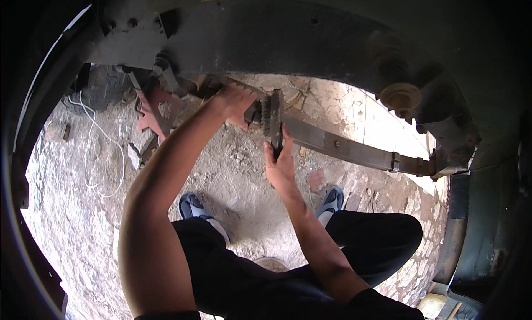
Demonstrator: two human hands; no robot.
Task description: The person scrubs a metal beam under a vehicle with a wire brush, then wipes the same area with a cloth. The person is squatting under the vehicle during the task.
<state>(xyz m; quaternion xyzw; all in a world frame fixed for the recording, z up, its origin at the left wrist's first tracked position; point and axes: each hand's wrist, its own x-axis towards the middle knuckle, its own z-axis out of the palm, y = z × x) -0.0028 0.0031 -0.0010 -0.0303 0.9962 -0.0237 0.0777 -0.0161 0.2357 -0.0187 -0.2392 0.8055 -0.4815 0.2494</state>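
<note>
My right hand grips the lower end of a dark block brush. The brush stands nearly upright, its bristles turned left toward the metal at the end of a leaf spring. Whether the bristles touch that metal is hard to tell. Just left of the brush, my left hand curls over a dark metal part beside the spring. The fingers hide most of that part. The spring runs right from behind the brush to a bracket under the vehicle.
A long dark frame beam spans overhead, with a rusty round mount on its right. Left of my arm stands a reddish metal stand near a tire. A white cable lies on the dusty ground, with a brick piece between my feet.
</note>
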